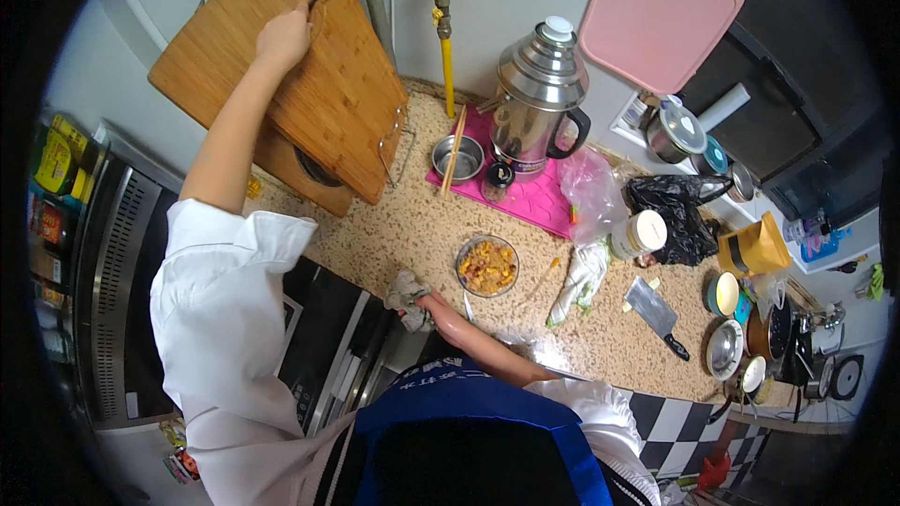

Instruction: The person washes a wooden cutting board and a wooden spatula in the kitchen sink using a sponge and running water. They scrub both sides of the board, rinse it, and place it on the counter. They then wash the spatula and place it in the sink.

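Observation:
My left hand grips the upper edge of a wooden cutting board beside its dark handle. The board leans in a wire rack, in front of a larger wooden board propped by the wall. At the counter's front edge, my right hand clutches a crumpled grey-white cloth. Just beyond that hand stands a glass bowl of chopped yellow and brown food. A thin white handle, perhaps of a spoon, lies by the bowl.
A steel thermos jug, steel bowl with chopsticks and black-lidded jar stand on a pink mat. Rightward lie a white-green towel and a cleaver. Several bowls crowd the right end, including a steel one.

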Demonstrator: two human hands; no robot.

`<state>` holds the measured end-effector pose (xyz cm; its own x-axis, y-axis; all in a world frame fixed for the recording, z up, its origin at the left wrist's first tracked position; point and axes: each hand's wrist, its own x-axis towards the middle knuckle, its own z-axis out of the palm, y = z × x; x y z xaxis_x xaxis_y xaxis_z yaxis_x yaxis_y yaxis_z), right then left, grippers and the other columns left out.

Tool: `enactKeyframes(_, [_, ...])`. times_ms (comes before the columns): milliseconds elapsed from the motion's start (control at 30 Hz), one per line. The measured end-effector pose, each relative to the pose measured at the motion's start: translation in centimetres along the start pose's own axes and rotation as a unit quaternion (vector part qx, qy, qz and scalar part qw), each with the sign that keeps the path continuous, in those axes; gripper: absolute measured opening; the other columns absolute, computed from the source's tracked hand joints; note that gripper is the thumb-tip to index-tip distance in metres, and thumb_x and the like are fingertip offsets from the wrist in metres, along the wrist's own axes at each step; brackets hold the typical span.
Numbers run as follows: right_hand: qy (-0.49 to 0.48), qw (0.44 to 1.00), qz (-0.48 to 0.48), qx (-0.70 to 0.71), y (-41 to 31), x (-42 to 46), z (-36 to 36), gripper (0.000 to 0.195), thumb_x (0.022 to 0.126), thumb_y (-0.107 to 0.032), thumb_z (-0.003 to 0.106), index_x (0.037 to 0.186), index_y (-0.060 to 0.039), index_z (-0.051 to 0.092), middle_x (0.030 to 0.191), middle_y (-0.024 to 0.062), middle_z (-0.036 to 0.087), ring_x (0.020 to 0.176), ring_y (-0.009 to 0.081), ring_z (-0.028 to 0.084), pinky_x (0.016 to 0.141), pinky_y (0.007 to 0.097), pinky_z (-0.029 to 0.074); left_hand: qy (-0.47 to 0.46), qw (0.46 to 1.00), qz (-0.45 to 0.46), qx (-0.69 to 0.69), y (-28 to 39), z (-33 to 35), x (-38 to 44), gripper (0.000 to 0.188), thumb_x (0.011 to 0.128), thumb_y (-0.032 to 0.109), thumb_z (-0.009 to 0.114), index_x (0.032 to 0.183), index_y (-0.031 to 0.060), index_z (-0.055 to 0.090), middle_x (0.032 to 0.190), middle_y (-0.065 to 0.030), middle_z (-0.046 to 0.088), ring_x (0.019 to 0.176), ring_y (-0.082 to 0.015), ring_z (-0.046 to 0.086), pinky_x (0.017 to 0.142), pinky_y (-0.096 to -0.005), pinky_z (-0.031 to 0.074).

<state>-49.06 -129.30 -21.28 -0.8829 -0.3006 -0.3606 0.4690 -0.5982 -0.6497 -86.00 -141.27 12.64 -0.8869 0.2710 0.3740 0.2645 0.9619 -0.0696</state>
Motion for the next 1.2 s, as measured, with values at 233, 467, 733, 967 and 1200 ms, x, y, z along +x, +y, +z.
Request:
enactKeyframes(233, [-0.024, 0.991, -0.023, -0.132, -1.5, -6.1, -1.7, 0.039, 0.088, -0.015, 0.045, 0.126, -0.0050, 0.041, 0.110, 0.0078, 0.055, 0.100, 0.0162, 0.053, 0.088, 0.0278, 0.041, 0.187, 0.925, 0.277, -0.180, 6.3, 0.3, -13.8, 0.028, 0.084, 0.016, 0.057, 0.109, 0.0048, 0.061, 0.108, -0.0149, 0.061, 0.107, -0.0264, 0.055, 0.095, -0.0400, 0.043])
enactKeyframes(467, [0.073, 0.992, 0.008, -0.101, -1.9, -16.9, -5.1, 0.056, 0.080, -0.013, 0.045, 0.133, -0.0035, 0.032, 0.116, 0.0141, 0.054, 0.104, 0.0219, 0.054, 0.090, 0.0320, 0.042, -0.481, 0.602, -0.078, -0.633, 11.5, 19.6, -34.2, 0.043, 0.093, 0.026, 0.052, 0.127, 0.0021, 0.045, 0.099, -0.0100, 0.063, 0.084, -0.0150, 0.062, 0.073, -0.0269, 0.051])
enactKeyframes(733, [0.352, 0.923, -0.124, 0.095, 0.1, -25.7, -8.3, 0.046, 0.080, -0.026, 0.045, 0.115, 0.0038, 0.050, 0.101, 0.0183, 0.062, 0.095, 0.0285, 0.059, 0.089, 0.0355, 0.044, -0.568, 0.383, -0.206, -0.699, 17.3, 22.4, -37.2, 0.049, 0.095, 0.023, 0.043, 0.136, 0.0096, 0.018, 0.111, -0.0241, 0.055, 0.093, -0.0311, 0.063, 0.081, -0.0364, 0.054])
enactKeyframes(967, [0.359, 0.895, -0.223, 0.142, 0.3, -27.8, -9.8, 0.044, 0.079, -0.024, 0.048, 0.115, 0.0024, 0.050, 0.105, 0.0172, 0.059, 0.092, 0.0288, 0.060, 0.085, 0.0382, 0.046, -0.537, 0.363, -0.207, -0.733, 17.8, 22.7, -37.1, 0.041, 0.097, 0.018, 0.033, 0.135, 0.0107, 0.020, 0.122, -0.0234, 0.048, 0.101, -0.0344, 0.059, 0.086, -0.0388, 0.053])
enactKeyframes(1200, [0.332, 0.922, -0.186, 0.069, -1.9, -23.6, -9.9, 0.048, 0.080, -0.023, 0.043, 0.120, 0.0035, 0.045, 0.101, 0.0185, 0.062, 0.094, 0.0269, 0.060, 0.086, 0.0359, 0.046, -0.452, 0.318, -0.249, -0.795, 13.2, 23.6, -38.7, 0.038, 0.095, 0.019, 0.037, 0.131, 0.0079, 0.028, 0.119, -0.0212, 0.051, 0.101, -0.0339, 0.059, 0.082, -0.0424, 0.054])
